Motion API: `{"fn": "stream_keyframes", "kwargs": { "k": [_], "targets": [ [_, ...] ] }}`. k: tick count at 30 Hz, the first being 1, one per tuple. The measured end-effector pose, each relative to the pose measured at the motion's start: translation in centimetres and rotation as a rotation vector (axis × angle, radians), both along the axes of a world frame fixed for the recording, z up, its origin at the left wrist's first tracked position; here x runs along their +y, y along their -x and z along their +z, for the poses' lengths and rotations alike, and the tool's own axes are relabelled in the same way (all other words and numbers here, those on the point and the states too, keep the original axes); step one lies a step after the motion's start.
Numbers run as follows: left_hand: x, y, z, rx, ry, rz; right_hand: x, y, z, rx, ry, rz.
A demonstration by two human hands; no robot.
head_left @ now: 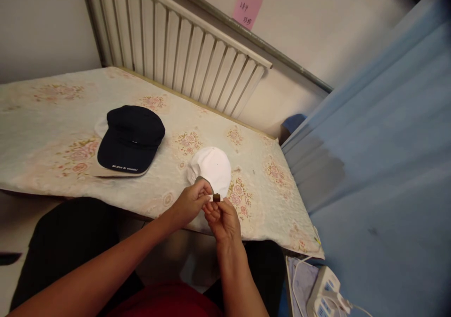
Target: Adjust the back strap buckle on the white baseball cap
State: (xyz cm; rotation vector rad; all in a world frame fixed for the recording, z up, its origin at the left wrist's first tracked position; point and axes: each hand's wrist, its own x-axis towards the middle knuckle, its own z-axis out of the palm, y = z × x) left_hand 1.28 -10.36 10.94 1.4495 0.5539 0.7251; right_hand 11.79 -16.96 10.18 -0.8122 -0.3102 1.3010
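A white cap lies near the front edge of the table with the floral cloth. Both of my hands meet at its near rim. My left hand pinches the cap's strap at the back. My right hand is closed on a small dark buckle at the strap's end. A dark navy cap with white lettering on its brim rests farther left, on top of a beige cap whose brim pokes out beneath it.
A white radiator stands behind the table, with a pink note on the wall above. A blue curtain hangs at the right. A white power strip with cables lies on the floor, lower right.
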Motion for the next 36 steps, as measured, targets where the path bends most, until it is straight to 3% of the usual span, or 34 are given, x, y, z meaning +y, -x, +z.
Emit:
{"fn": "stream_keyframes", "kwargs": {
  "k": [5, 17, 24, 30, 34, 36],
  "targets": [
    [-0.3, -0.1, 0.4, 0.033, 0.043, 0.023, 0.1, 0.3, 0.0, -0.063, -0.018, 0.013],
    [-0.1, 0.1, -0.5, 0.163, -0.308, 0.116, 0.1, 0.2, -0.4, -0.033, -0.017, 0.002],
    [0.2, 0.3, -0.6, 0.204, -0.331, 0.140, -0.2, 0.0, -0.9, -0.059, 0.017, -0.089],
    [0.3, 0.3, -1.0, 0.218, -0.351, 0.138, -1.1, 0.3, -1.4, -0.346, 0.070, -0.373],
    [0.1, 0.3, -0.5, 0.233, -0.393, 0.147, -1.3, 0.4, -1.5, -0.551, 0.067, -0.350],
    [0.0, 0.2, -0.3, 0.246, -0.426, 0.160, -1.3, 0.5, -1.6, -0.545, 0.101, -0.316]
  ]
}}
